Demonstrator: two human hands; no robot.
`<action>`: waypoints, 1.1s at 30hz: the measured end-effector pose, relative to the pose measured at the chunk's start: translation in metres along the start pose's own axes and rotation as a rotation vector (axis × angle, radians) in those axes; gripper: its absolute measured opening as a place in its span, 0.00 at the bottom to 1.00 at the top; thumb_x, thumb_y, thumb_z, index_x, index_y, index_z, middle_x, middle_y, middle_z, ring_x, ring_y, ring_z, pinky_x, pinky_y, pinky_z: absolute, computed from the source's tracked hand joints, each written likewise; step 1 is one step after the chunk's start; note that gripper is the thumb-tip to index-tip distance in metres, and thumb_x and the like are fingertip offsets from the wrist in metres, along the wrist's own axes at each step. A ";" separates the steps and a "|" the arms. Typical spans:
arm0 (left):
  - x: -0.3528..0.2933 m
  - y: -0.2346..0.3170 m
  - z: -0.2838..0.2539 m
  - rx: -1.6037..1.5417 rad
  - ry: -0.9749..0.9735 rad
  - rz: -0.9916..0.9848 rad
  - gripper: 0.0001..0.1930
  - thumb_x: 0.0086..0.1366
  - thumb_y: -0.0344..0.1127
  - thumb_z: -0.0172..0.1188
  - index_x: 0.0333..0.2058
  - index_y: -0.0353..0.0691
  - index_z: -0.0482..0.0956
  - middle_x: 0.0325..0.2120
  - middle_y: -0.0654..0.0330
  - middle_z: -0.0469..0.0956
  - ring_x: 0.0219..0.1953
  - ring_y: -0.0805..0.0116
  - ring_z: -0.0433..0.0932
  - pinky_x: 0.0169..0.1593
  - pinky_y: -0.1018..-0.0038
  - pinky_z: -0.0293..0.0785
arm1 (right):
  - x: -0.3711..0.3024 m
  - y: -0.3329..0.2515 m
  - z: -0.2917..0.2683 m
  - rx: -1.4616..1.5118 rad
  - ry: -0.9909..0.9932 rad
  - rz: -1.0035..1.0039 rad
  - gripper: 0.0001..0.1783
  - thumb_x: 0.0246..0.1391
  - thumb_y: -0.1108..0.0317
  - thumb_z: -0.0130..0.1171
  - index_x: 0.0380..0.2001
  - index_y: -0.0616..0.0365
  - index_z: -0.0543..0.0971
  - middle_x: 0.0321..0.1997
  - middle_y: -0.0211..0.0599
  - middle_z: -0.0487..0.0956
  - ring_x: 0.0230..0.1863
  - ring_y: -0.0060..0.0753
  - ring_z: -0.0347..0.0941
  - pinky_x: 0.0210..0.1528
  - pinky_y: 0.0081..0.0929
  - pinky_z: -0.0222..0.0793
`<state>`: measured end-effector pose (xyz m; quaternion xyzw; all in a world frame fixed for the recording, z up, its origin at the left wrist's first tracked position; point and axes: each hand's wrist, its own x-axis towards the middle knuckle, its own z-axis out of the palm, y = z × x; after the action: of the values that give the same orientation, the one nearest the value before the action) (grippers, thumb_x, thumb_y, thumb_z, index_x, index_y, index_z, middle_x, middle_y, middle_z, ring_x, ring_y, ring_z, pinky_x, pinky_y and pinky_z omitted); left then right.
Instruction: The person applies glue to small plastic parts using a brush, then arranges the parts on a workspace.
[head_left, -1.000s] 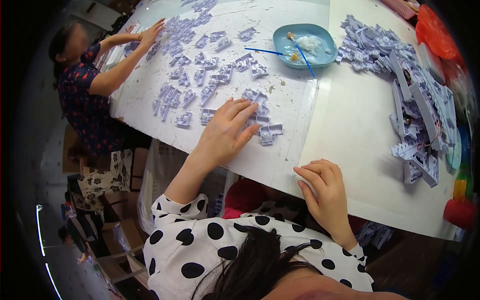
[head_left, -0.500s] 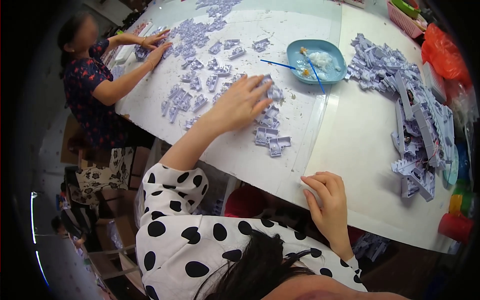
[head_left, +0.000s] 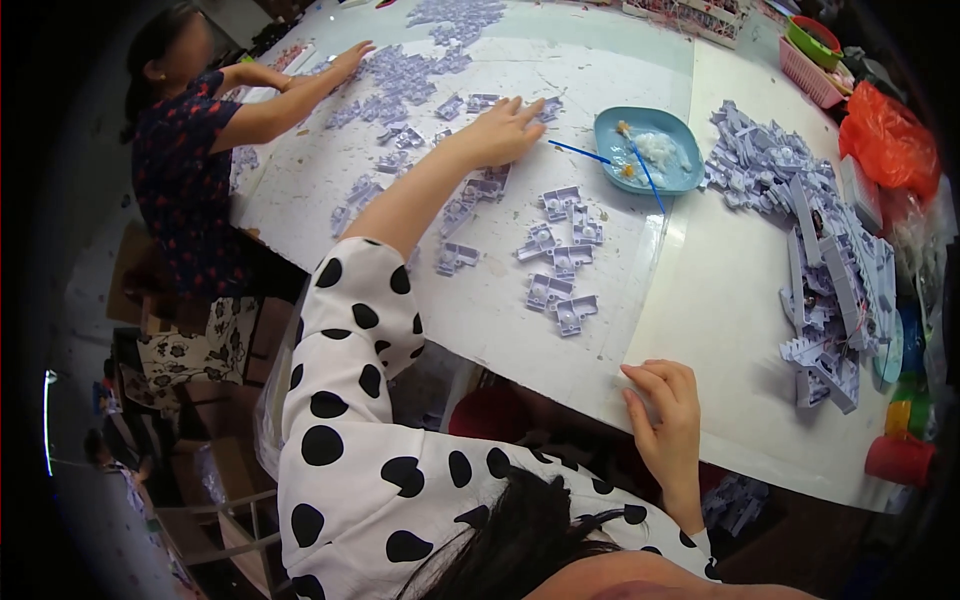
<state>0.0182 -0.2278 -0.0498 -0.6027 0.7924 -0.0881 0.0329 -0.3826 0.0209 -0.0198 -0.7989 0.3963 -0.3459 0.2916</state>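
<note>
My left hand (head_left: 500,133) reaches far across the table, palm down with its fingers spread. Its fingertips lie next to a pale lilac plastic part (head_left: 549,108); whether they touch it I cannot tell. Nearer me and right of that forearm stands a group of several box-like parts (head_left: 572,260), hollow side up. More such parts (head_left: 457,258) lie beside and partly behind the forearm. My right hand (head_left: 668,415) rests at the table's near edge, holding nothing, fingers loosely bent and thumb apart.
A blue tray (head_left: 606,172) holds a white soft substance and blue sticks. Lilac parts (head_left: 770,160) are heaped at the right, with assembled pieces (head_left: 835,290) nearer. A red bag (head_left: 890,140) and a red cylinder (head_left: 900,457) are farther right. A co-worker (head_left: 190,150) reaches over parts at the left.
My left hand has moved farther away over the table, leaving another part with the group on the right. My right hand has hardly moved. The co-worker's hand has shifted farther back.
</note>
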 end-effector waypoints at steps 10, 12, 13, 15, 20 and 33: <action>-0.061 0.094 -0.069 -0.385 -0.087 0.089 0.31 0.71 0.46 0.40 0.65 0.29 0.59 0.64 0.38 0.61 0.68 0.48 0.59 0.69 0.62 0.57 | -0.002 0.004 0.001 -0.025 0.016 -0.007 0.14 0.49 0.77 0.63 0.41 0.58 0.81 0.40 0.41 0.76 0.48 0.45 0.71 0.49 0.37 0.69; -0.068 0.097 -0.086 -0.482 -0.166 0.106 0.29 0.70 0.44 0.40 0.64 0.31 0.61 0.65 0.42 0.61 0.67 0.52 0.61 0.69 0.64 0.57 | -0.001 0.004 0.002 -0.023 0.018 0.000 0.14 0.49 0.77 0.63 0.42 0.59 0.81 0.40 0.41 0.76 0.48 0.45 0.71 0.49 0.37 0.69; -0.068 0.089 -0.088 -0.564 -0.106 -0.013 0.29 0.70 0.43 0.40 0.64 0.31 0.62 0.66 0.43 0.61 0.67 0.52 0.61 0.70 0.64 0.56 | -0.002 0.003 0.001 -0.021 0.021 0.000 0.14 0.49 0.77 0.63 0.42 0.59 0.81 0.40 0.41 0.76 0.47 0.45 0.72 0.49 0.37 0.69; -0.055 0.037 -0.078 -0.514 0.062 -0.141 0.28 0.70 0.42 0.41 0.65 0.35 0.62 0.66 0.45 0.61 0.67 0.54 0.62 0.70 0.63 0.55 | -0.002 0.001 0.000 -0.023 0.026 -0.021 0.14 0.50 0.78 0.63 0.42 0.59 0.81 0.40 0.41 0.76 0.47 0.45 0.72 0.49 0.37 0.69; -0.033 -0.032 -0.060 0.004 -0.127 -0.226 0.20 0.70 0.37 0.41 0.55 0.33 0.71 0.66 0.40 0.58 0.66 0.39 0.60 0.69 0.58 0.57 | -0.001 0.005 0.003 -0.020 0.037 -0.026 0.13 0.50 0.78 0.62 0.41 0.59 0.81 0.40 0.41 0.76 0.47 0.45 0.72 0.48 0.36 0.69; -0.076 0.092 -0.087 -0.354 -0.109 -0.130 0.30 0.70 0.40 0.38 0.68 0.32 0.55 0.68 0.46 0.56 0.70 0.51 0.55 0.72 0.63 0.51 | -0.004 0.002 0.005 -0.045 0.060 -0.014 0.13 0.50 0.79 0.62 0.41 0.61 0.81 0.40 0.41 0.76 0.46 0.45 0.72 0.48 0.36 0.69</action>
<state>-0.0619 -0.1223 0.0153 -0.6531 0.7518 0.0838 -0.0365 -0.3818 0.0244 -0.0253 -0.7975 0.4068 -0.3625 0.2591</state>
